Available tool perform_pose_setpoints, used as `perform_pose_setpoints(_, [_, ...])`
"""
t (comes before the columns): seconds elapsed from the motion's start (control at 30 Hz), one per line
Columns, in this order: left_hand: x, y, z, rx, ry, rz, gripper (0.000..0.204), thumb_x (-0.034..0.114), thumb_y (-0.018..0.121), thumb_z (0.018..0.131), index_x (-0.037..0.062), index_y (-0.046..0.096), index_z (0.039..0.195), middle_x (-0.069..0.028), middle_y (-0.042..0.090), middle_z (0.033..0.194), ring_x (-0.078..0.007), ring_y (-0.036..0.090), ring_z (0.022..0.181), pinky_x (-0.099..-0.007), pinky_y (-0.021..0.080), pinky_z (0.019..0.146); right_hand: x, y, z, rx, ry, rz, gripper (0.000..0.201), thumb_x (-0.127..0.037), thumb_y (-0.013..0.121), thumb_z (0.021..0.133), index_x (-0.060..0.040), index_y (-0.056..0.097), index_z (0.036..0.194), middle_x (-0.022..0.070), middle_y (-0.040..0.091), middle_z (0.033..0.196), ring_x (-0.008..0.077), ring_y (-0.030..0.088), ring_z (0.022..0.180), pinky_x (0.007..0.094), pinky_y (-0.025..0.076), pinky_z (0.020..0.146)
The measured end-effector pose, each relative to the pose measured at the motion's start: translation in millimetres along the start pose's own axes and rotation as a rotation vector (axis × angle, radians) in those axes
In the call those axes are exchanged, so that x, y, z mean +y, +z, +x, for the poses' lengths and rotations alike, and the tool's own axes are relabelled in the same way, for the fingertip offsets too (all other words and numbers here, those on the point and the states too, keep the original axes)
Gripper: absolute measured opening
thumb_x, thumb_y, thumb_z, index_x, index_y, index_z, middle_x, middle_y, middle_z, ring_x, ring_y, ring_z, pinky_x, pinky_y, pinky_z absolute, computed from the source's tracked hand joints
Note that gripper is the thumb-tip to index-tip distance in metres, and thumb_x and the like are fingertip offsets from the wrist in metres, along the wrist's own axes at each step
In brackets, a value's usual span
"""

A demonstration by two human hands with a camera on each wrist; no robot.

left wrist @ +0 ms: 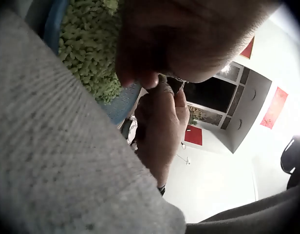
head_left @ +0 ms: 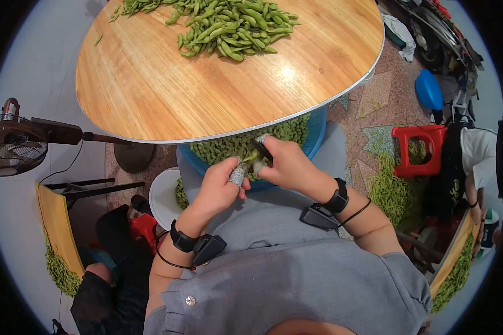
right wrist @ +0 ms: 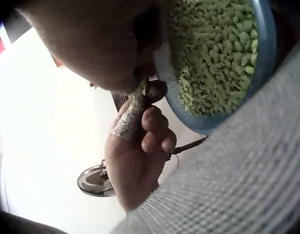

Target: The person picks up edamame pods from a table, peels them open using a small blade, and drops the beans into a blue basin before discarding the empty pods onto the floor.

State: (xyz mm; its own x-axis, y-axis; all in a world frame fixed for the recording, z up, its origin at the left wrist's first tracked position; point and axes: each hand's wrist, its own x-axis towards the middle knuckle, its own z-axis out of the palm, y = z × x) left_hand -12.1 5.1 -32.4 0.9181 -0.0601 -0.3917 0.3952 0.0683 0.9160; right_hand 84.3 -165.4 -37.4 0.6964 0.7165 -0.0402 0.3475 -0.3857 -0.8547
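Note:
Both hands meet over a blue basin point(head_left: 317, 134) of shelled green beans on my lap. My left hand point(head_left: 223, 187), its thumb wrapped in grey tape point(head_left: 237, 175), pinches one end of a green bean pod point(head_left: 251, 157). My right hand point(head_left: 282, 162), also with a taped finger, pinches the other end. In the left wrist view the right hand point(left wrist: 162, 119) hangs beside the basin's rim point(left wrist: 121, 108). The right wrist view shows the left hand point(right wrist: 138, 146) with curled fingers under the basin point(right wrist: 267, 53).
A round wooden table point(head_left: 167, 84) carries a heap of unshelled pods point(head_left: 229, 25) at its far side. A white bowl point(head_left: 163, 195) stands lower left, a fan point(head_left: 8, 145) far left, a red stool point(head_left: 419, 148) and pod husks on the floor at right.

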Motion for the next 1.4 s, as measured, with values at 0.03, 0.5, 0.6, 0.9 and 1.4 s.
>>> perform_pose_setpoints(0.03, [6,3,-1,0.042,0.006,0.207,0.014,-0.008,0.04,0.079,-0.0009,0.051,0.085,-0.0076,0.06,0.067,-0.0141,0.057,0.054,-0.0288,0.05,0.052,3,3,1,0.062,-0.055,-0.122,0.028,-0.012,0.068,0.07,0.0007,0.052,0.089,0.0183,0.058,0.076,0.0348,0.059,0.071,0.0406,0.049,0.064])
perform_pose_setpoints(0.5, [-54,-90,-73,0.648,-0.001,0.911,0.023,0.0,0.058,0.071,-0.0026,0.055,0.093,-0.0245,0.061,0.076,-0.0423,0.06,0.077,-0.0482,0.047,0.065,-52,-50,38,0.204,-0.216,-0.249,0.018,-0.013,0.064,0.076,-0.0033,0.059,0.09,0.0186,0.058,0.076,0.0365,0.059,0.073,0.0409,0.048,0.062])
perform_pose_setpoints(0.6, [-65,-99,-100,0.736,-0.168,1.094,0.026,-0.002,0.057,0.07,-0.003,0.055,0.096,-0.0255,0.06,0.079,-0.0439,0.058,0.081,-0.0498,0.046,0.069,-50,-56,90,0.465,-0.355,-0.352,0.018,-0.013,0.064,0.078,-0.0039,0.061,0.093,0.0176,0.06,0.078,0.0358,0.059,0.072,0.039,0.048,0.062])
perform_pose_setpoints(0.9, [-7,-74,-73,0.661,0.111,0.672,0.023,-0.001,0.06,0.075,-0.0017,0.06,0.098,-0.0187,0.063,0.09,-0.0384,0.06,0.081,-0.0391,0.05,0.072,-34,-48,121,0.517,-0.294,-0.548,0.015,-0.011,0.062,0.074,-0.0043,0.053,0.085,0.0165,0.058,0.08,0.0355,0.059,0.074,0.0428,0.049,0.063])
perform_pose_setpoints(1.4, [85,-30,61,0.381,0.629,0.894,0.032,-0.003,0.05,0.075,0.0012,0.056,0.106,-0.0187,0.057,0.102,-0.0409,0.055,0.092,-0.0428,0.047,0.076,-27,-65,68,0.29,-0.605,-0.451,0.036,-0.001,0.067,0.063,-0.0064,0.059,0.098,0.0111,0.061,0.094,0.031,0.062,0.078,0.0352,0.053,0.066])
